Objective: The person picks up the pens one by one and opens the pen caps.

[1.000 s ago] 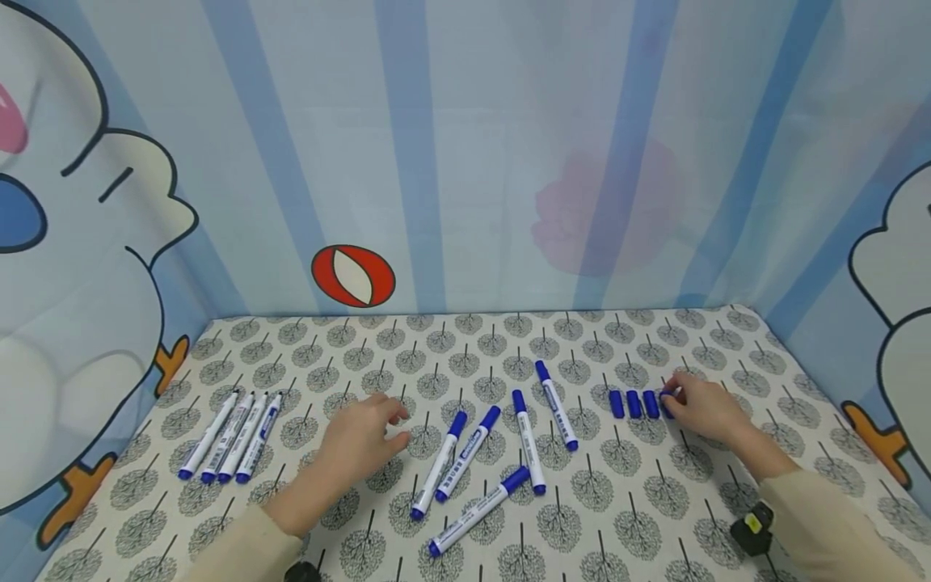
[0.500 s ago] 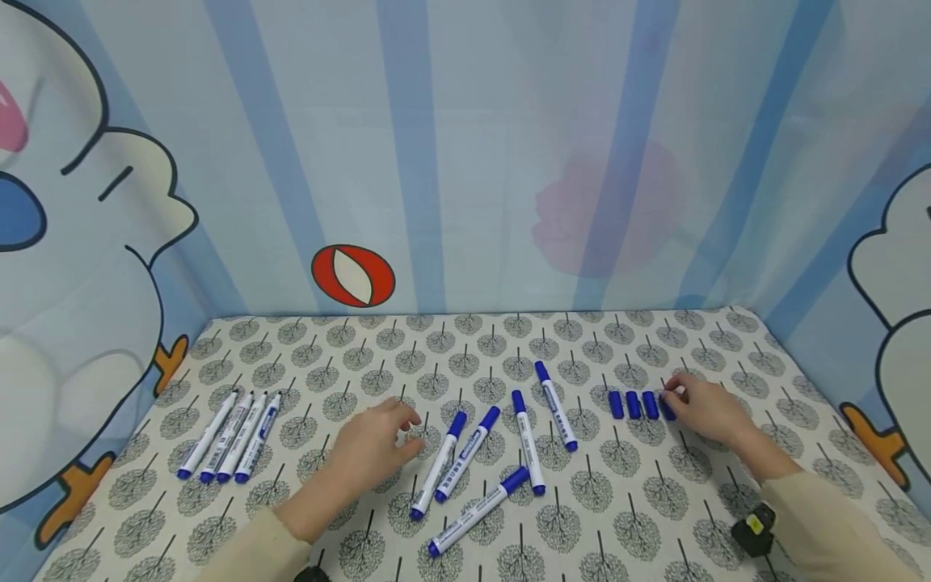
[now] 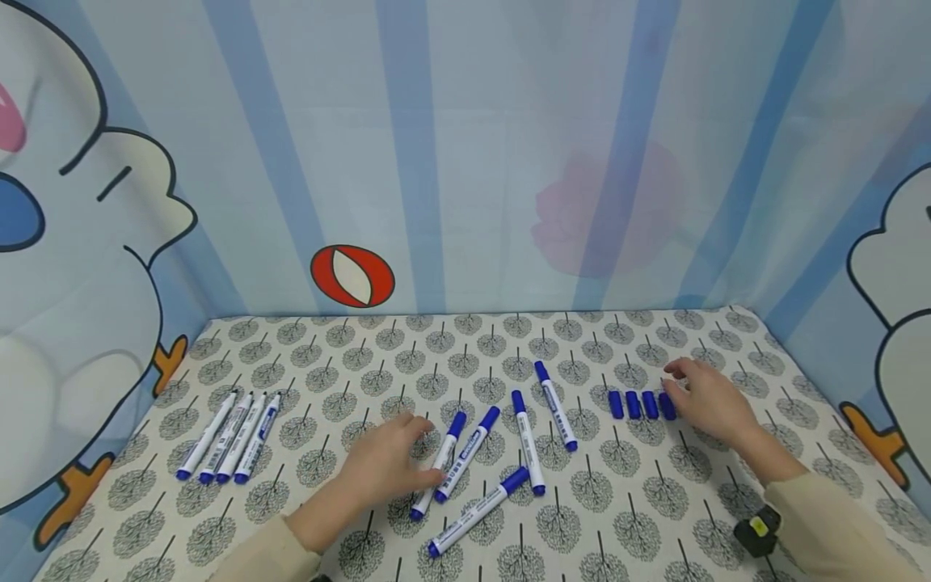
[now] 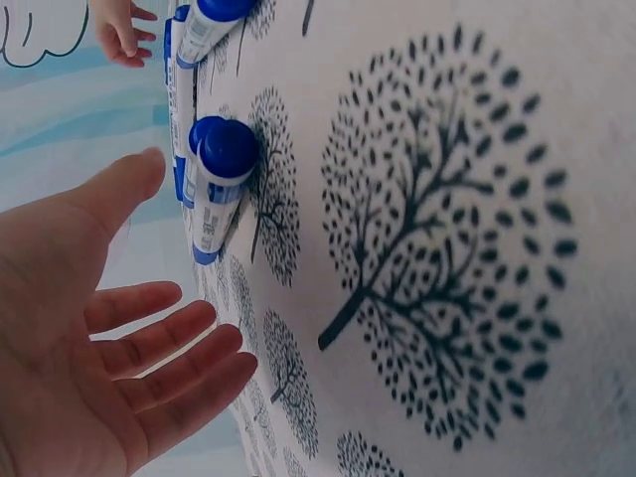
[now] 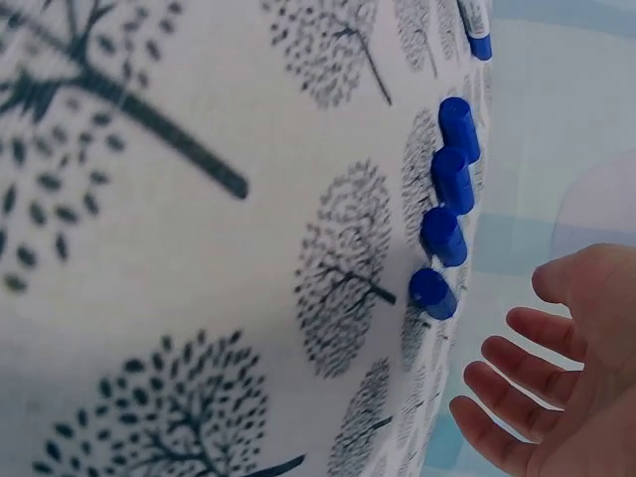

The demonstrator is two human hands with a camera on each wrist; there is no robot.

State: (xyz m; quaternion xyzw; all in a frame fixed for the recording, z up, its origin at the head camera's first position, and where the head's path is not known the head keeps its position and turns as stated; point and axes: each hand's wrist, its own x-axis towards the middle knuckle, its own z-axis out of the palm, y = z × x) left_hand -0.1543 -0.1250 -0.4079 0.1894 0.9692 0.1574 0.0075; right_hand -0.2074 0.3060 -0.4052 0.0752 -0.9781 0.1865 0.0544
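Note:
My left hand (image 3: 381,459) reaches over the nearest capped blue marker (image 3: 435,477), thumb and fingers spread; in the left wrist view the palm faces the marker (image 4: 215,204) without gripping it. Beside that one lies a second capped marker (image 3: 469,454). My right hand (image 3: 709,402) hovers just right of a row of several loose blue caps. Its fingers are apart from the rightmost cap (image 3: 667,406), and the right wrist view shows this cap (image 5: 433,293) standing free of the hand (image 5: 566,358).
Several uncapped markers (image 3: 236,436) lie side by side at the left, tips pointing away. Other capped markers lie near the middle: one slanted in front (image 3: 476,513), one upright in view (image 3: 528,443), one farther back (image 3: 557,406). A patterned cloth (image 3: 327,356) covers the table.
My right hand has let go of the rightmost cap and drawn slightly back from it. My left hand has moved right, to the nearest capped marker.

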